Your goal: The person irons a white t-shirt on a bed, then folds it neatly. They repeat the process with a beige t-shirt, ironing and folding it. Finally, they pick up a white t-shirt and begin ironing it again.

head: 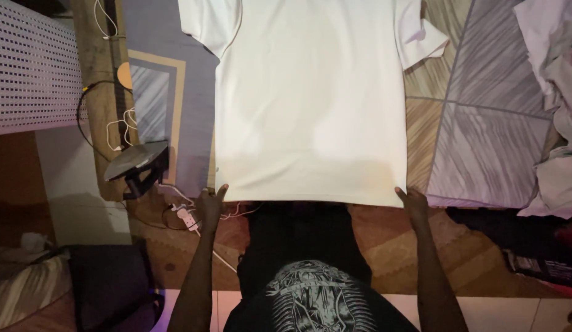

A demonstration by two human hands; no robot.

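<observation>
Head view looks straight down over a white T-shirt (310, 104) spread flat on a bed covering (482, 135) with a grey and tan geometric pattern. Both arms reach forward, nearly straight, from the near edge. The left hand (209, 206) pinches the near left corner of the shirt's hem, fingers closed on the cloth, thumb pointing up. The right hand (412, 203) grips the near right corner in the same way (its fingertips are tucked under the hem, so only the knuckles show). The shirt is smooth, soft knit, short sleeves splayed at the far corners. At the left stands a dark clothes iron (138, 163) with a shiny sole plate, beside white cables (123, 126). A heap of crumpled pale clothes (559, 104) lies at the right.
</observation>
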